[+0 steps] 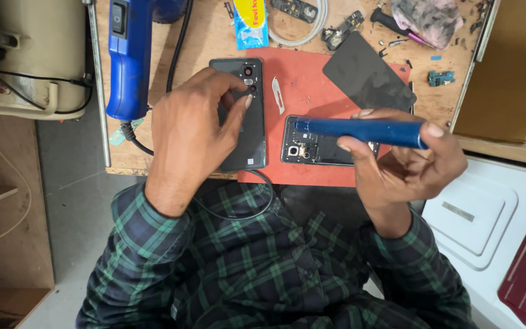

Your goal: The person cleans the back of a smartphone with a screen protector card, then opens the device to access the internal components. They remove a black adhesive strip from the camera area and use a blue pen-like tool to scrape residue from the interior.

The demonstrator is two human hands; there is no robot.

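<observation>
Two phone units lie on the red mat (312, 79): one dark back cover (257, 131) and one opened phone body (318, 149). Left hand (193, 131) rests on the cover, fingertips pressing its camera area. Right hand (406, 161) grips one blue cylindrical tool (360, 131), probably a screwdriver, held horizontally above the body.

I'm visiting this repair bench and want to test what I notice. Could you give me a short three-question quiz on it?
1. True or false: the right hand holds a blue pen-shaped tool.
2. What does the left hand touch?
a) the blue heat gun
b) the dark phone back cover
c) the black screen panel
3. What colour is the mat under the opened phone?

Key: 1 true; 2 b; 3 red.
</observation>
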